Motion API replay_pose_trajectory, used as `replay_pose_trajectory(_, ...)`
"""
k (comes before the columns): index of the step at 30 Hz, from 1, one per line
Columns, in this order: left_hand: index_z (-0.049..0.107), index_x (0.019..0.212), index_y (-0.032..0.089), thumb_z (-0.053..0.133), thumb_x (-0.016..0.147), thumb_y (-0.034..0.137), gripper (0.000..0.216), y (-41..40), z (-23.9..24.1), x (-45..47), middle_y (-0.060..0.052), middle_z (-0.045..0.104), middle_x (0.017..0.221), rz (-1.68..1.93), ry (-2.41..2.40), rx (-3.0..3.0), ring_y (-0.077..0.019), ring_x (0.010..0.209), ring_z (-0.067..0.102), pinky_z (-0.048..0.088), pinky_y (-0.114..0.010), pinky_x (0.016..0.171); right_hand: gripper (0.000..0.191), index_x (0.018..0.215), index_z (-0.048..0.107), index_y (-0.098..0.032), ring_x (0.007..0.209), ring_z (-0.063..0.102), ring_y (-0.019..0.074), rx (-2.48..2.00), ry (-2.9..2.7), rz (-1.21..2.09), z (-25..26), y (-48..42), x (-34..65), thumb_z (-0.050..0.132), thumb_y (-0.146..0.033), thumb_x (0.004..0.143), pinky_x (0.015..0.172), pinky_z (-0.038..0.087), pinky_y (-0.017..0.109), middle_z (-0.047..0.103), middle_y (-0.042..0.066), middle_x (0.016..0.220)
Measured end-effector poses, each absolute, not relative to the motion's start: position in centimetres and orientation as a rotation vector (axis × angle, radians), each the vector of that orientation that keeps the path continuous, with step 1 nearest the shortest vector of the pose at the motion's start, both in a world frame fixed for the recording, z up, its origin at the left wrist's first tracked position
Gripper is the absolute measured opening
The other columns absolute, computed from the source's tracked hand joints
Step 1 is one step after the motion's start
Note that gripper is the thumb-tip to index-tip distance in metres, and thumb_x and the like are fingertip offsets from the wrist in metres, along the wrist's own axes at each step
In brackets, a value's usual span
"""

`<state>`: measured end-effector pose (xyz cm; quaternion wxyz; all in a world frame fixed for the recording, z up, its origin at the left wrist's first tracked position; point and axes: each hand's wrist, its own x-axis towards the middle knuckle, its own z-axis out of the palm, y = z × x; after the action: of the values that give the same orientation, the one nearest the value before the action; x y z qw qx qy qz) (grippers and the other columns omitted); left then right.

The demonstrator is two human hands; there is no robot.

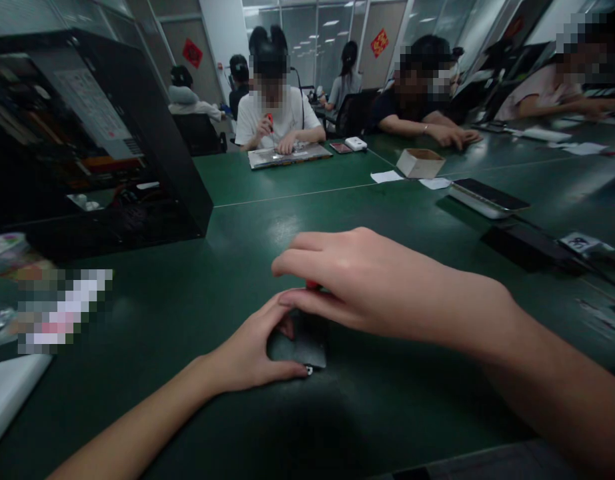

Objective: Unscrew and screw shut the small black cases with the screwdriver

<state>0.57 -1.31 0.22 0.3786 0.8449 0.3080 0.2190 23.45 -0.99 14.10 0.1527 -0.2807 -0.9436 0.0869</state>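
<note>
On the green table, my left hand grips a small dark grey, flat-faced piece between thumb and fingers. A small pale metal tab with a hole shows at its near edge, by the thumb tip. Directly above the piece, my right hand is closed with the palm down. A bit of a red tool handle shows under its fingers; the rest of the tool is hidden. The thumb of my right hand is close to the fingers of my left hand, and together they cover the far part of the piece.
A black computer case stands open-sided at the left. On the right lie a phone on a white box, a black box and a small cardboard box. Opposite, a person works on a flat panel with a red-handled screwdriver.
</note>
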Motion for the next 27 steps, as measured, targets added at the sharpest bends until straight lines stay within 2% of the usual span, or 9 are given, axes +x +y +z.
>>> replay_pose_trajectory(2,0.038,0.151,0.028,0.087,0.074,0.047,0.094,-1.1,0.2,0.4,-0.013,0.052,0.142,0.546,0.805,2.214,-0.0303,0.107,0.063,0.056,-0.05,0.096,0.015,0.104,0.066,-0.014,0.078,0.056,0.0164,-0.794,-2.71,0.265,14.0,-0.9,23.4,0.052,-0.018,0.1,0.066,0.039,0.028,0.064,0.007,0.097)
replay_pose_trajectory(5,0.04,0.15,0.027,0.088,0.069,0.053,0.099,-0.7,0.1,0.0,-0.014,0.05,0.146,0.514,0.851,2.27,-0.039,0.129,0.053,0.046,-0.057,0.109,0.024,0.114,0.064,-0.016,0.09,0.058,0.0168,-0.644,-2.739,0.41,14.1,-1.0,23.6,0.051,-0.008,0.095,0.074,0.042,0.027,0.063,0.008,0.109)
replay_pose_trajectory(7,0.038,0.151,0.026,0.088,0.068,0.055,0.101,-0.5,0.2,-0.1,-0.014,0.051,0.147,0.499,0.873,2.275,-0.0412,0.134,0.049,0.043,-0.059,0.112,0.029,0.118,0.063,-0.016,0.095,0.058,0.0173,-0.593,-2.753,0.462,14.2,-1.0,23.7,0.052,-0.006,0.093,0.077,0.043,0.027,0.063,0.009,0.115)
replay_pose_trajectory(12,0.037,0.153,0.027,0.086,0.068,0.057,0.102,-0.2,0.4,0.5,-0.013,0.049,0.15,0.499,0.844,2.261,-0.0419,0.137,0.047,0.042,-0.059,0.112,0.018,0.11,0.065,-0.014,0.092,0.059,0.0174,-0.532,-2.745,0.44,14.0,-1.0,23.2,0.051,-0.015,0.098,0.077,0.044,0.028,0.065,0.008,0.105)
replay_pose_trajectory(16,0.04,0.15,0.027,0.089,0.064,0.057,0.103,-0.2,0.5,0.9,-0.013,0.05,0.15,0.512,0.881,2.255,-0.042,0.132,0.051,0.044,-0.06,0.11,0.02,0.106,0.067,-0.014,0.089,0.06,0.0166,-0.552,-2.705,0.427,13.8,-0.8,22.9,0.048,-0.016,0.101,0.076,0.044,0.028,0.067,0.007,0.101)
replay_pose_trajectory(23,0.048,0.141,0.025,0.088,0.062,0.054,0.094,-1.0,0.6,0.4,-0.012,0.057,0.139,0.611,0.991,2.431,-0.0424,0.126,0.053,0.043,-0.061,0.109,0.031,0.112,0.067,-0.017,0.108,0.06,0.0161,-0.525,-2.742,0.577,14.3,-1.5,23.0,0.051,-0.002,0.091,0.091,0.048,0.028,0.063,0.008,0.124)
replay_pose_trajectory(25,0.049,0.138,0.024,0.087,0.062,0.054,0.09,-1.0,0.5,0.3,-0.013,0.058,0.136,0.643,1.041,2.501,-0.0426,0.127,0.052,0.04,-0.062,0.111,0.026,0.11,0.067,-0.017,0.108,0.061,0.018,-0.552,-2.767,0.513,14.2,-1.6,23.0,0.052,-0.005,0.093,0.091,0.048,0.03,0.063,0.009,0.123)
replay_pose_trajectory(27,0.048,0.138,0.023,0.085,0.063,0.053,0.088,-0.7,0.2,0.2,-0.014,0.058,0.135,0.662,1.089,2.53,-0.0429,0.128,0.051,0.038,-0.063,0.111,0.018,0.107,0.068,-0.015,0.1,0.062,0.0203,-0.668,-2.763,0.374,13.9,-1.5,22.9,0.053,-0.016,0.098,0.084,0.049,0.032,0.065,0.011,0.115)
